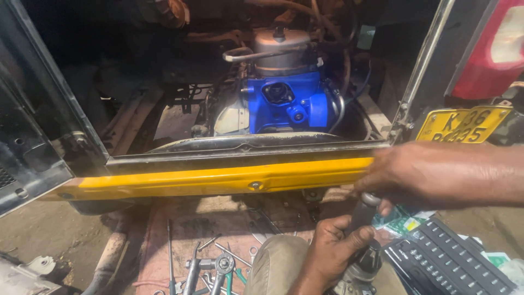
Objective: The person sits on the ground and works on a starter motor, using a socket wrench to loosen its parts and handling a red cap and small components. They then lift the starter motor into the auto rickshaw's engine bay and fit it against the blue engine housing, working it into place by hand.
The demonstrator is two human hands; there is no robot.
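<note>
The cylindrical metal part [364, 229] — dark grey, with a lighter rounded top end — is standing nearly upright just below the right end of the yellow rear bumper [218, 180]. Both hands are working on it. The left hand [333, 251] is wrapping closed around its lower body, steadying it over the knee [275, 262], while the right hand [420, 175] is reaching in from the side and curling its fingers over the top end, seemingly gripping it there; what lies under the palm is hidden.

For this to go well, the lower hand should probably be holding firm against turning or slipping while the upper one is doing the fine work — the part looks oily enough to slide.

Above the bumper, the blue engine block [286, 104] is sitting in the open rear compartment, with a silvery cylinder head [281, 49] on top. To the bumper's right a yellow number plate [464, 124] is showing. Below it, on the floor, pliers and spanners [210, 270] are lying scattered to the left of the knee, and a black socket set tray [447, 262] is lying to the right.
</note>
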